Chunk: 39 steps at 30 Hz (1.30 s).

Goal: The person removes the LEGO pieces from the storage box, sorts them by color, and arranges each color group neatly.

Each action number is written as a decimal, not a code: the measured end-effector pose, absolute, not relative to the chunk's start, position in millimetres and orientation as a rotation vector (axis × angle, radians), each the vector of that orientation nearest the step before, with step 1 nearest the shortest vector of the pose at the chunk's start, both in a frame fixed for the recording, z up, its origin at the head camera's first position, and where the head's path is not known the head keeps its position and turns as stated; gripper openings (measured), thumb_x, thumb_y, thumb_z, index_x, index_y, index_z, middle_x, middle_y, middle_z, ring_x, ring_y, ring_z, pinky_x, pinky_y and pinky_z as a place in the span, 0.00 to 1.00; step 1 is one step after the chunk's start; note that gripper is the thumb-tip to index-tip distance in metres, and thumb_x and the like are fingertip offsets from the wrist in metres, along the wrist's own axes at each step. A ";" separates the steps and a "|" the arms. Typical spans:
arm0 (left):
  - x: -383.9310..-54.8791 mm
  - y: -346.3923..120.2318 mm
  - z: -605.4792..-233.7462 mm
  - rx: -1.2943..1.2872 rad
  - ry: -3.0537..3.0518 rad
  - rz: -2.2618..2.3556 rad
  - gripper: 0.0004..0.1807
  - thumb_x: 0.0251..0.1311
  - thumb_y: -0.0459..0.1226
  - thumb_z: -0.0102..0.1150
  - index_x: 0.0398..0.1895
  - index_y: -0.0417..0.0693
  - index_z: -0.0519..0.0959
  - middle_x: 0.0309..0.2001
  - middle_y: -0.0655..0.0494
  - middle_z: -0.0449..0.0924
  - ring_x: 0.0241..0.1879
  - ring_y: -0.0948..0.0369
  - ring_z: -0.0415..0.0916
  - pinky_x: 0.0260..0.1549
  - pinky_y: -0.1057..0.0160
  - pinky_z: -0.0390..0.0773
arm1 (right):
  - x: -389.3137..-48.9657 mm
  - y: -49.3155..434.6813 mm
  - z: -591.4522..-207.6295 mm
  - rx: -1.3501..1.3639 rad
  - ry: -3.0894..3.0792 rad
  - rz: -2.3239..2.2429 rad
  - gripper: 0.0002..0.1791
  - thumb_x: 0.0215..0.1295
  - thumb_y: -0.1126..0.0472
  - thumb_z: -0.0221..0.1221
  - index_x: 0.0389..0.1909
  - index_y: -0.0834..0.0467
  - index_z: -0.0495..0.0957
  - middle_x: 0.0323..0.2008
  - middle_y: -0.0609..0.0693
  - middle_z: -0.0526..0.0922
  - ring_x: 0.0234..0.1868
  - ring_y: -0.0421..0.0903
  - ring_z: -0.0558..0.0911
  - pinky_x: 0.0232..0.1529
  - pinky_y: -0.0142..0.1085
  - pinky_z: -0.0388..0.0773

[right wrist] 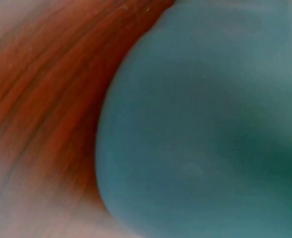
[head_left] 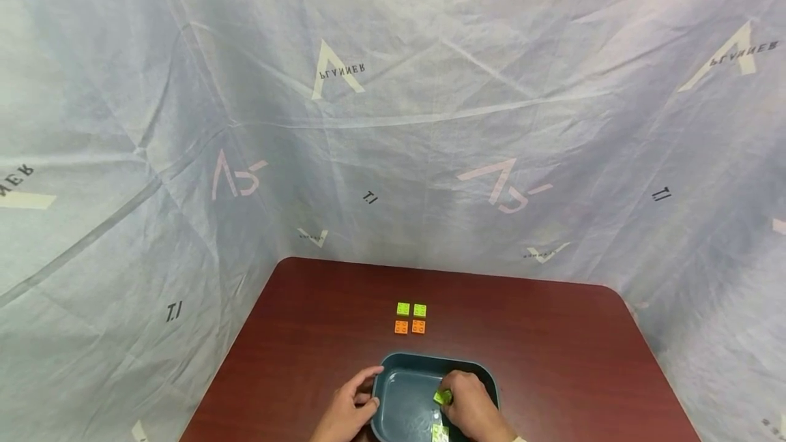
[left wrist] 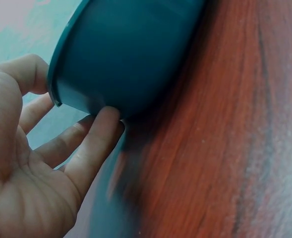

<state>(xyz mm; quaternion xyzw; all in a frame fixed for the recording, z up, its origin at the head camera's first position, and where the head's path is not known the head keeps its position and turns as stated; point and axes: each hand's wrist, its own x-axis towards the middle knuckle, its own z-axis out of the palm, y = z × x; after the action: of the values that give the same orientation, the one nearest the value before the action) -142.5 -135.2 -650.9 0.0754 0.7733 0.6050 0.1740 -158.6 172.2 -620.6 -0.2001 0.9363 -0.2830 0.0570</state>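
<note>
Inside the tray, toward its right edge, the right hand has its fingertips narrowed round a small green brick, pinching it; whether the brick touches the tray floor I cannot tell from my remote seat. I would want that pinch light and square on the brick's sides, so it neither twists nor pops out. Just toward the tray's near edge lies a loose green brick, and I would take care not to knock it with the knuckles. At the tray's left edge, the left hand has its fingers spread against the outer wall; I judge a gentle steadying touch is enough, as a hard push could slide the tray. The right wrist view is a blur of tray, so I would trust the head view for alignment.

Beyond the tray's far edge, toward the far edge of the table, a left green brick and right green brick sit behind a left orange brick and right orange brick, in neat rows with gaps between.
</note>
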 end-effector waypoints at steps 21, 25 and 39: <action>-142.2 -133.0 -652.5 0.201 2.197 1.738 0.30 0.72 0.36 0.63 0.76 0.60 0.73 0.62 0.41 0.82 0.48 0.53 0.88 0.44 0.52 0.86 | -159.1 179.3 -605.8 -0.569 2.647 -1.239 0.17 0.60 0.65 0.75 0.50 0.57 0.87 0.42 0.46 0.84 0.34 0.33 0.82 0.33 0.31 0.80; -141.8 -133.1 -653.3 0.215 2.188 1.749 0.30 0.72 0.35 0.63 0.76 0.60 0.73 0.62 0.41 0.81 0.49 0.53 0.88 0.43 0.55 0.86 | -160.2 178.4 -601.8 -0.541 2.688 -1.263 0.17 0.58 0.66 0.76 0.49 0.55 0.88 0.42 0.45 0.85 0.37 0.37 0.86 0.36 0.29 0.83; -141.1 -132.1 -649.6 0.191 2.205 1.722 0.30 0.70 0.36 0.65 0.74 0.59 0.75 0.61 0.43 0.83 0.48 0.55 0.88 0.43 0.52 0.87 | -167.3 186.6 -591.5 -0.562 2.824 -1.298 0.16 0.56 0.68 0.76 0.45 0.51 0.90 0.43 0.45 0.88 0.39 0.36 0.88 0.38 0.31 0.86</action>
<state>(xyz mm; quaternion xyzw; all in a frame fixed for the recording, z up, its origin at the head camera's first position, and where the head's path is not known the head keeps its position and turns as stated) -141.1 -132.1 -649.6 0.0671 0.7752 0.6054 0.1678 -167.3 186.6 -591.5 -0.1779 0.8941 -0.4110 -0.0085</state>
